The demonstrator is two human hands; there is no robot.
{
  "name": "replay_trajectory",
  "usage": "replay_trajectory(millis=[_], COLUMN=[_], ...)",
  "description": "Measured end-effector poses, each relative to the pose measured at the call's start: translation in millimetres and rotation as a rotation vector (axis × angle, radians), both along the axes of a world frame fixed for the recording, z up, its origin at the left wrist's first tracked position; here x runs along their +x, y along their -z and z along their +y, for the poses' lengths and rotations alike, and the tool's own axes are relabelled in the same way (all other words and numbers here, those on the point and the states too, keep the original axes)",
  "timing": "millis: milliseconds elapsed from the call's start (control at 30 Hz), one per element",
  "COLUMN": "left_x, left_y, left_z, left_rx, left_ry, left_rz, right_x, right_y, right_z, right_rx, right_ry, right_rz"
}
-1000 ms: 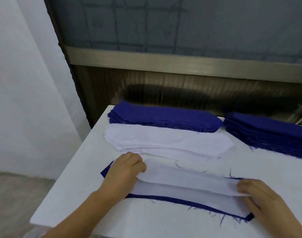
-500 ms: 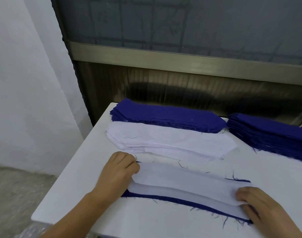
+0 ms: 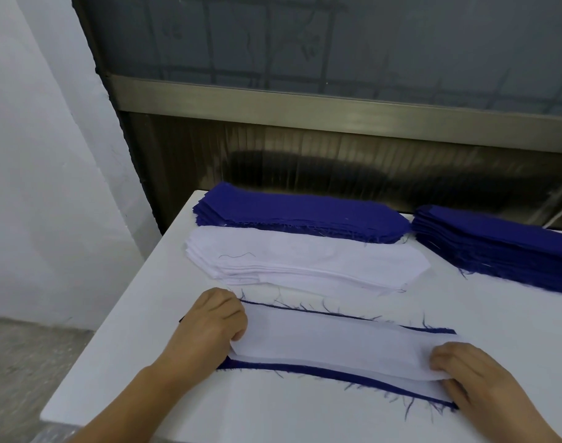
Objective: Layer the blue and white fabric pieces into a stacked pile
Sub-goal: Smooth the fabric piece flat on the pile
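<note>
White fabric piece (image 3: 334, 343) pinched at both ends by left hand (image 3: 209, 324) and right hand (image 3: 474, 375), over blue piece (image 3: 337, 377); uneven release risks skew, loose threads may snag

We have a single head-worn view, looking forward and steeply down from close above the white rectangular table (image 3: 273, 410), its near edge low in frame, the corrugated brown wall panel (image 3: 305, 161) behind.

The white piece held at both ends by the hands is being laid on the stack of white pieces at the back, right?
No. In the head view both hands hold the white piece, but it lies on the blue piece at the table's near edge, not on the white stack.
</note>
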State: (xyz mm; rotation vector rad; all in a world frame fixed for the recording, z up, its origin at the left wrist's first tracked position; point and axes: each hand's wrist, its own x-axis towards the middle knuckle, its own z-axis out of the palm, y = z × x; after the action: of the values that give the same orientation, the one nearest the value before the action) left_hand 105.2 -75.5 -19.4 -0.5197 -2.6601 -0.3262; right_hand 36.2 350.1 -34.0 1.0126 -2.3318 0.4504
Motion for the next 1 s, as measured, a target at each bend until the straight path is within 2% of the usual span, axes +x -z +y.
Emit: replay_trajectory(millis=[167, 400, 600, 800, 1000], left_x=[-2, -5, -10, -54, -143], left_y=[3, 2, -23, -47, -70], left_z=[-2, -4, -9, 28, 67], left_rx=[0.014, 0.028, 0.07, 0.239, 0.229], left_ry=[-0.023, -0.034, -0.043, -0.153, -0.152], left_rz=[-0.063, -0.125, -0.172, -0.156, -0.119], right_x=[1, 9, 1, -57, -154], right_y=[-2, -18, -32, -56, -76], right_z=[0, 5, 2, -47, -116], right_rx=[0.028, 0.059, 0.048, -0.008, -0.036], right_ry=[0.005, -0.019, -0.006, 0.08, 0.209], right_rz=[-0.003, -0.201, -0.262, -0.297, -0.424])
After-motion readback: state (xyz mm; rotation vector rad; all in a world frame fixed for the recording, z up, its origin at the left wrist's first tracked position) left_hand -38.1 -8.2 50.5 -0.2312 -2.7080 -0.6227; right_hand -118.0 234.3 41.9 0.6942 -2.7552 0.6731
